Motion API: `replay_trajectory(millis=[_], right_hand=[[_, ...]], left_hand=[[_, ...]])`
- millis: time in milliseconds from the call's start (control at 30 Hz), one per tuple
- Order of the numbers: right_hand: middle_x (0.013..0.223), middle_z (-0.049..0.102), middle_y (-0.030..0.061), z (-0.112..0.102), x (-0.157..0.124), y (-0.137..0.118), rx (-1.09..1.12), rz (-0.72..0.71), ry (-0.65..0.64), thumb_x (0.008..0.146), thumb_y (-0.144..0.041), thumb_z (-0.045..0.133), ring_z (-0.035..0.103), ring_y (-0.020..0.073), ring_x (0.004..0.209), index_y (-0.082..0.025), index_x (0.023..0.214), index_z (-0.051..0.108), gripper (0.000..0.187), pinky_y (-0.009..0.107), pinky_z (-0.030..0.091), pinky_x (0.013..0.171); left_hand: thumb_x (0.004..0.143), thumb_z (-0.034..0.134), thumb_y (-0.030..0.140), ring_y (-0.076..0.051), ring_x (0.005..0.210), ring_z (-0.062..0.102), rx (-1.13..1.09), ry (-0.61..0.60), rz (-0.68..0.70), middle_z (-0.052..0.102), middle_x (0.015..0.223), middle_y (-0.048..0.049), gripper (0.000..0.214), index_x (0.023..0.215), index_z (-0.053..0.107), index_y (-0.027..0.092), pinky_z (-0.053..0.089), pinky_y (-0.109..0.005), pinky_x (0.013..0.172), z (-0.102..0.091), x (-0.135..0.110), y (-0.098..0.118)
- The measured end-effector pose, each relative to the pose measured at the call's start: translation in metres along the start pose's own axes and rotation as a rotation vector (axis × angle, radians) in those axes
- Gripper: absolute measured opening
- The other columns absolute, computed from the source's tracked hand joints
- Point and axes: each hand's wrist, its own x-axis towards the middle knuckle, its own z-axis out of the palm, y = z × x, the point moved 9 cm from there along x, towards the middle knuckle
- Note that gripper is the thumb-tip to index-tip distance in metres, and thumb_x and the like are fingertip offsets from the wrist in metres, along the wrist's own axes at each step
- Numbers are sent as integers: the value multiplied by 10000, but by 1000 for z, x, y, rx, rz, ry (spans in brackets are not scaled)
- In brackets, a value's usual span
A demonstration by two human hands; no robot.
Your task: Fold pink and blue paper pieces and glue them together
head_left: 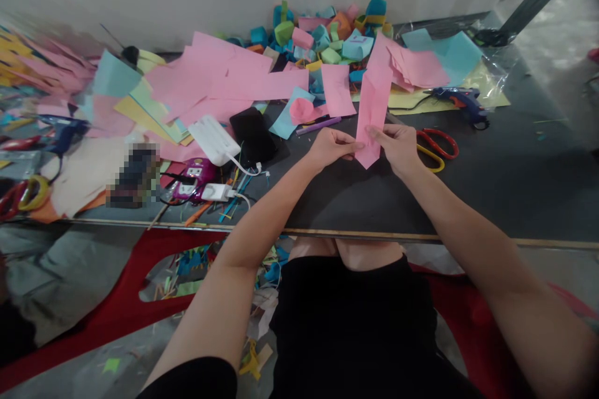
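Two hands pinch a pink paper strip

The pink strip (375, 96) is held up over the near part of the dark counter (515, 187), a bit right of the middle. Its near end is folded to a point. The left hand (330, 146) pinches the left edge by that end, with its thumb and fingers almost together. The right hand (401, 146) has its thumb on top of the strip and the other fingers bent at the right edge.

Scissors (457, 147) with red and yellow handles lie just right of the right hand. A purple pen (319, 126) lies near the left hand, on its far side, by a curled pink paper (301, 111).

At the far middle is a pile of small folded paper shapes (284, 32) in blue, green, pink and orange. One light blue shape (358, 47) has a purple mark too small to read. At the far right, clear plastic (503, 75) lies by blue and yellow paper; I cannot tell if any is inside.
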Motion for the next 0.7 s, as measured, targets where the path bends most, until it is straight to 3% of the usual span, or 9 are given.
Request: replay_trajectory(millis=[233,433,533,700], right_hand=[[561,609,-20,-6,-1,-3,-37,9,66,606,-554,956,501,104,550,-219,494,619,488,276,436,509],[572,629,-13,-2,-1,-1,-30,15,16,593,-638,943,535,114,564,-223,516,655,511,286,474,530],[579,642,-14,3,-3,3,-1,42,-8,525,-688,951,534,113,561,-222,514,668,546,295,490,547],[602,651,-10,9,-5,5,53,64,-31,542,-650,963,568,125,587,-230,540,687,503,317,527,592]], left_hand=[[665,980,340,-147,660,715,43,-109,-50,767,715,-99,287,741,813,120,621,-304,701,8,-1,-3],[684,968,420,-117,661,689,10,-63,-86,756,715,-66,347,752,803,123,594,-265,686,3,0,-6],[686,970,444,-85,631,633,19,-23,-30,714,671,-22,364,713,780,135,536,-228,647,3,2,-7],[665,985,471,-104,637,598,55,17,98,651,592,5,412,590,713,172,460,-234,590,7,2,-4]])
